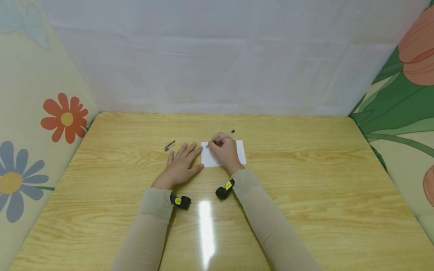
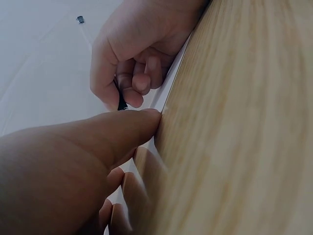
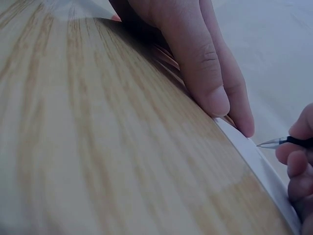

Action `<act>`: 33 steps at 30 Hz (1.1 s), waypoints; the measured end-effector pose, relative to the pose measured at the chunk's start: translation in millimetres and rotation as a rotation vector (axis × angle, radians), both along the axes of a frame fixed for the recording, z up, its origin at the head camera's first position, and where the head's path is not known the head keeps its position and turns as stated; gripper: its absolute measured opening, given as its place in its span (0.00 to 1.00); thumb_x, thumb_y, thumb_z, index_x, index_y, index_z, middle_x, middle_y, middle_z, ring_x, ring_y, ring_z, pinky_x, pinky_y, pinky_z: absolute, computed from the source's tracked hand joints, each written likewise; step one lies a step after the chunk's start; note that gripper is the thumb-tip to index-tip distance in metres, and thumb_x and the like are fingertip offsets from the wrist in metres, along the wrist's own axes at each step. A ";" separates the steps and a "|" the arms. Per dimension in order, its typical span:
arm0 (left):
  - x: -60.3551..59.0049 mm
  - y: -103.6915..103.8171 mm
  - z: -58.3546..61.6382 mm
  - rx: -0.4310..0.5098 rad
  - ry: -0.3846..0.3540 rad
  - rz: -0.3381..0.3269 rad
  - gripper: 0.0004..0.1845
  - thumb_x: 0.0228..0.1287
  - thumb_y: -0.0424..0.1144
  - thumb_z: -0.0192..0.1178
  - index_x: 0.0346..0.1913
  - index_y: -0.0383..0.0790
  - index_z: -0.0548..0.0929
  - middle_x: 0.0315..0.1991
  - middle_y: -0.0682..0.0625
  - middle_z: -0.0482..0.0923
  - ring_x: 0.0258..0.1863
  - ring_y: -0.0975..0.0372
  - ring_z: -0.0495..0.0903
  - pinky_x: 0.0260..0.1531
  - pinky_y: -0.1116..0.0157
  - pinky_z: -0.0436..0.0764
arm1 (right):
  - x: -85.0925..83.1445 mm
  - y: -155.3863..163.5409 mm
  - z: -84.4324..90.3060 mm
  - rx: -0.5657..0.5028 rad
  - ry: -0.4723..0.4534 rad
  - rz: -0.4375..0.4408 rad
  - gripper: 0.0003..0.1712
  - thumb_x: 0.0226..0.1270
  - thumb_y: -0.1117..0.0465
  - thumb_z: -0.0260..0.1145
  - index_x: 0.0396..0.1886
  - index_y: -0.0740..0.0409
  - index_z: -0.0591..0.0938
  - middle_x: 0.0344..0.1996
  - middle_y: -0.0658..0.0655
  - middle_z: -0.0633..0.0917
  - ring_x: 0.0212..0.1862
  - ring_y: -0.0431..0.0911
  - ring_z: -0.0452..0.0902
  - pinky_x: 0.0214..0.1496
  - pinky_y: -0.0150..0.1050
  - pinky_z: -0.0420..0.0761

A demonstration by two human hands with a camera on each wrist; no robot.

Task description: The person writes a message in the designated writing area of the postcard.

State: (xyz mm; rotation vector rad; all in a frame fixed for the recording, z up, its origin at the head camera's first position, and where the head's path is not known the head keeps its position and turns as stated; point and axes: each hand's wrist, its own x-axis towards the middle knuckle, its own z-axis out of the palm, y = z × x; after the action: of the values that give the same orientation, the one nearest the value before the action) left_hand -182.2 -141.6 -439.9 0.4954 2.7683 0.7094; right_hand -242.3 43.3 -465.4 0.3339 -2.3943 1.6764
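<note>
Beige sleeves [image 1: 135, 233], each with a black wrist camera [image 1: 222, 192] at its cuff, reach across the desk [image 1: 305, 169] toward a white paper [image 1: 210, 160] midway between its side edges. Fingers spread and holding nothing, the left hand [image 1: 179, 167] lies flat with thumb and index fingertip at the paper's left edge — a pen cap [image 1: 169, 146] lies just beyond, toward the desk's far left corner. Over the paper, the right hand [image 1: 226, 152] pinches a pen [image 1: 226, 135], tip near the paper's far left corner — whether touching, I cannot tell.

Pale backdrop [image 1: 223, 64] behind wood-grain table [image 1: 305, 180]
</note>
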 end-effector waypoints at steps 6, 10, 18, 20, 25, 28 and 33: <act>-1.0 -0.4 0.3 0.000 0.004 0.003 0.36 0.78 0.52 0.52 0.81 0.44 0.55 0.82 0.42 0.43 0.80 0.43 0.35 0.70 0.33 0.26 | -1.6 -0.6 -0.6 0.012 0.002 0.009 0.05 0.63 0.66 0.68 0.28 0.60 0.87 0.27 0.52 0.85 0.28 0.39 0.74 0.33 0.30 0.74; -1.1 -0.6 0.5 0.000 0.007 0.002 0.36 0.78 0.52 0.51 0.81 0.44 0.56 0.82 0.41 0.44 0.80 0.43 0.35 0.70 0.33 0.27 | -2.2 -0.9 -0.5 0.025 0.011 0.008 0.05 0.63 0.66 0.68 0.27 0.60 0.87 0.27 0.52 0.85 0.29 0.39 0.74 0.33 0.30 0.74; -1.0 0.0 0.3 -0.001 0.008 0.000 0.36 0.78 0.52 0.51 0.81 0.44 0.56 0.82 0.41 0.44 0.80 0.43 0.36 0.70 0.33 0.27 | -1.2 -0.7 -0.5 0.040 0.008 -0.001 0.05 0.63 0.66 0.68 0.27 0.59 0.87 0.26 0.52 0.84 0.28 0.38 0.73 0.33 0.29 0.73; -0.8 0.3 0.3 -0.001 0.008 -0.001 0.35 0.78 0.52 0.51 0.81 0.44 0.56 0.82 0.41 0.44 0.80 0.42 0.36 0.70 0.32 0.27 | -0.9 -0.6 -0.3 0.035 0.004 0.002 0.05 0.62 0.67 0.68 0.27 0.60 0.87 0.26 0.52 0.84 0.28 0.37 0.73 0.33 0.28 0.73; -2.5 -0.8 -2.1 0.006 0.005 -0.001 0.36 0.78 0.53 0.51 0.81 0.44 0.56 0.82 0.41 0.44 0.80 0.43 0.35 0.70 0.33 0.26 | -0.5 -0.8 -0.3 0.023 0.004 0.011 0.05 0.61 0.67 0.68 0.27 0.60 0.87 0.26 0.52 0.84 0.28 0.38 0.73 0.33 0.28 0.73; -4.8 -2.3 -5.6 0.005 0.000 -0.003 0.36 0.78 0.54 0.51 0.81 0.45 0.56 0.82 0.42 0.43 0.81 0.44 0.34 0.70 0.34 0.26 | -0.6 -0.8 0.0 0.014 0.000 0.009 0.05 0.62 0.66 0.68 0.27 0.60 0.87 0.26 0.52 0.84 0.28 0.38 0.74 0.33 0.29 0.73; -6.2 -3.6 -7.8 0.004 -0.001 -0.007 0.37 0.78 0.55 0.50 0.81 0.46 0.55 0.82 0.43 0.43 0.81 0.45 0.33 0.70 0.34 0.25 | -0.4 -0.6 0.7 0.010 -0.007 0.011 0.05 0.63 0.66 0.68 0.28 0.60 0.87 0.27 0.52 0.85 0.29 0.38 0.74 0.33 0.29 0.74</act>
State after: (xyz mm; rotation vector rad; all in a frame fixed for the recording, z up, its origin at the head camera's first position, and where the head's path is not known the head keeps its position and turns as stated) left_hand -188.4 -145.2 -447.8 0.5047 2.7635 0.7137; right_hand -242.7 42.7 -464.7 0.3434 -2.4114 1.6734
